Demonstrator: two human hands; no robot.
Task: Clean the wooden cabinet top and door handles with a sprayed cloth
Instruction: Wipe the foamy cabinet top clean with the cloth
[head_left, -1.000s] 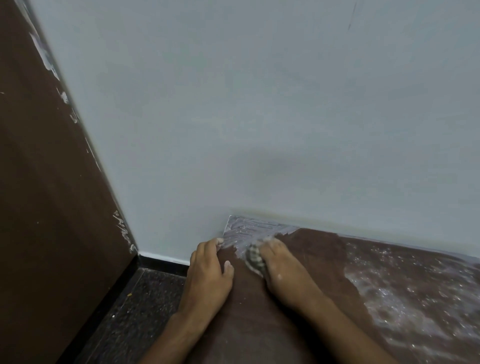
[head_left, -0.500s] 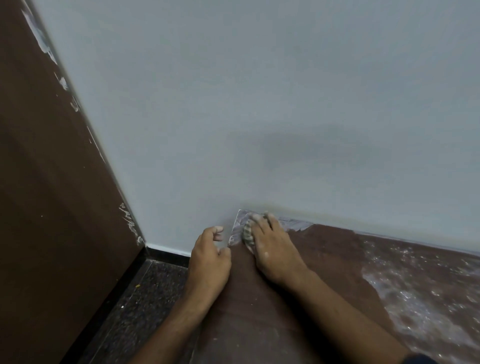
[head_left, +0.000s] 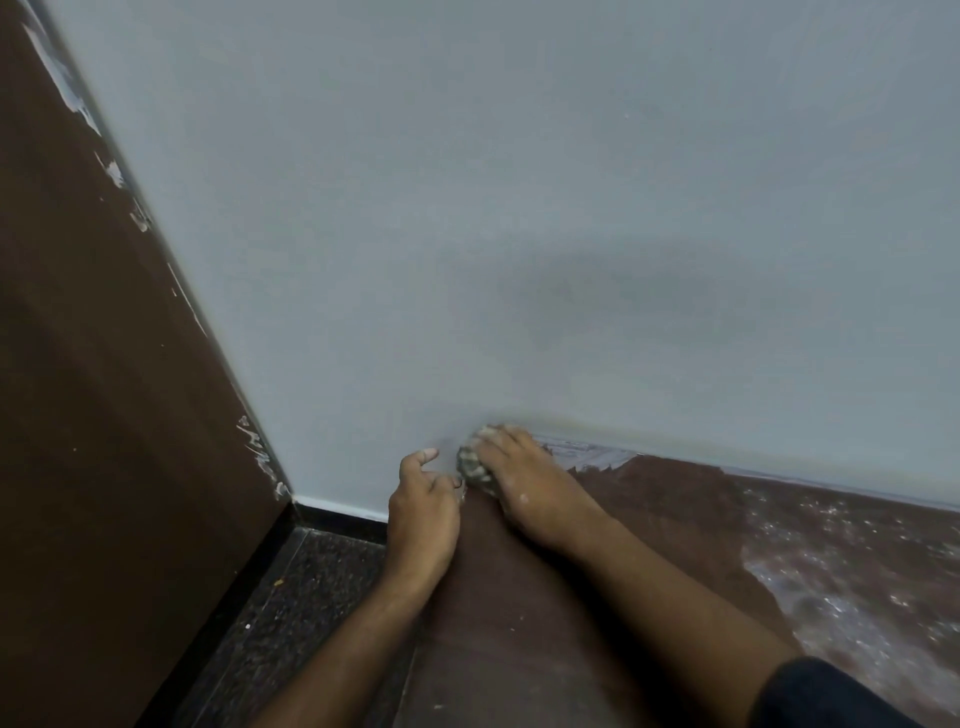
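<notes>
The brown wooden cabinet top (head_left: 649, 525) runs along the wall, dark where wiped and whitish with dust or foam at the right. My right hand (head_left: 524, 483) presses a crumpled grey-patterned cloth (head_left: 471, 465) into the top's far left corner against the wall. My left hand (head_left: 423, 512) rests on the top's left edge, fingers loosely curled, holding nothing. A strip of pale residue (head_left: 587, 454) remains along the wall just right of the cloth. No door handles are in view.
A pale grey wall (head_left: 519, 234) stands directly behind the top. A tall dark brown panel (head_left: 93, 415) with chipped white paint on its edge closes the left side. Dark speckled floor (head_left: 291, 597) lies below, left of the cabinet.
My right hand has pushed the cloth away from me and leftwards, up into the far corner against the wall, wiping off most of the pale patch there. The left hand's fingers have curled.
</notes>
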